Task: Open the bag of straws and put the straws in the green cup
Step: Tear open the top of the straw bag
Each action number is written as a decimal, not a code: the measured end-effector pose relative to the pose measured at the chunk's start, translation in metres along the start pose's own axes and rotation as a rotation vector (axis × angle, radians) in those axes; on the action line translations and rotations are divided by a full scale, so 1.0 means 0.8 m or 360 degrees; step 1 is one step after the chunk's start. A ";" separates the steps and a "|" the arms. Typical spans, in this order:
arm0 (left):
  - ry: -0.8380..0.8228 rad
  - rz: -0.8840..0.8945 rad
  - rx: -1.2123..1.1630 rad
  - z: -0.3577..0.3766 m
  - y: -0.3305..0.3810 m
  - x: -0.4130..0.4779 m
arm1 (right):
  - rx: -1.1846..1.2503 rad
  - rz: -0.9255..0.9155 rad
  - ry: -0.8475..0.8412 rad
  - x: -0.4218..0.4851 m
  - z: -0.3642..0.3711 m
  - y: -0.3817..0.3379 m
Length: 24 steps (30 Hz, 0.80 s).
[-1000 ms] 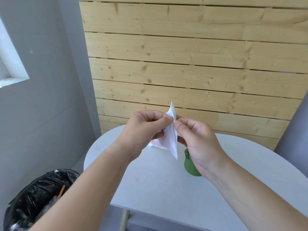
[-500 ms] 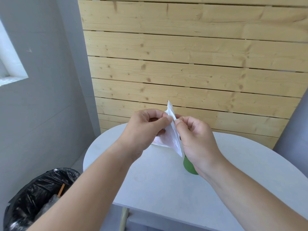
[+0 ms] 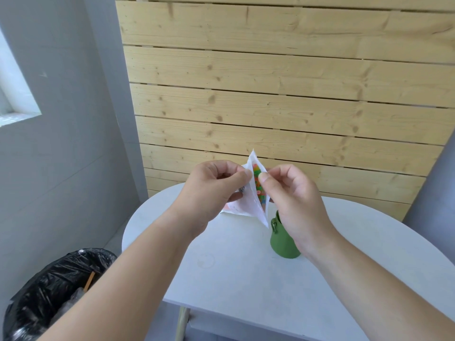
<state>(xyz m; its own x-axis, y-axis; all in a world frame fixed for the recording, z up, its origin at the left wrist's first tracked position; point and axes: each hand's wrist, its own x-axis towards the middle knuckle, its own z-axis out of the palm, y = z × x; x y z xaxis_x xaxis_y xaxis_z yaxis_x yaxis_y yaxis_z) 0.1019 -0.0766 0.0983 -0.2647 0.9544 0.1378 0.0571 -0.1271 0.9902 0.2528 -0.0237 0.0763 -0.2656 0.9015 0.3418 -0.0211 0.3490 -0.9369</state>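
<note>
The bag of straws (image 3: 246, 200) is held up in the air over the far part of the worktop (image 3: 246, 279), its white plastic mouth pulled apart into a narrow slit so that the coloured ends of the straws (image 3: 258, 183), green, orange and red, show inside. The left hand (image 3: 209, 195) pinches one wall of the bag's mouth between thumb and forefinger, its grip closed on the plastic; the right hand (image 3: 293, 200) pinches the opposite wall the same way, its grip also narrow and closed on the bag. The green cup (image 3: 279, 238) stands upright on the worktop just below and behind the right hand, partly hidden by that wrist, near the far edge and right of the middle; its rim cannot be seen well, and whether anything is in it cannot be told. The step in hand looks like the opening of the bag, and it seems nearly done, since the mouth gapes but no straw is out. The next move probably calls for one hand to keep the bag steady while the other reaches into the slit for the straws, or for the bag to be tipped over the cup. Beyond the near left edge of the worktop, on the floor, stands a bin with a black liner (image 3: 49, 296); behind is a wooden plank wall (image 3: 270, 94)
</note>
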 end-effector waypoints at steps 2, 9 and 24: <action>0.0003 0.0012 0.0052 0.001 0.000 0.000 | -0.0090 -0.0095 0.0001 -0.001 -0.002 0.000; 0.0124 0.0019 0.0122 0.003 -0.004 0.000 | -0.0199 -0.0162 0.0078 0.002 -0.008 -0.004; -0.0234 -0.1014 -0.0134 0.003 -0.034 0.005 | 0.0410 0.0142 0.0188 0.017 -0.017 -0.009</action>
<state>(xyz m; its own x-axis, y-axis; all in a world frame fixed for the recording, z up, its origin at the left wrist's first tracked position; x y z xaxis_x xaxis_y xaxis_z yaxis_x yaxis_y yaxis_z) 0.1014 -0.0691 0.0714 -0.0873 0.8760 -0.4743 -0.1443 0.4600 0.8761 0.2627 -0.0105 0.0890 -0.1639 0.9544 0.2496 -0.2508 0.2044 -0.9462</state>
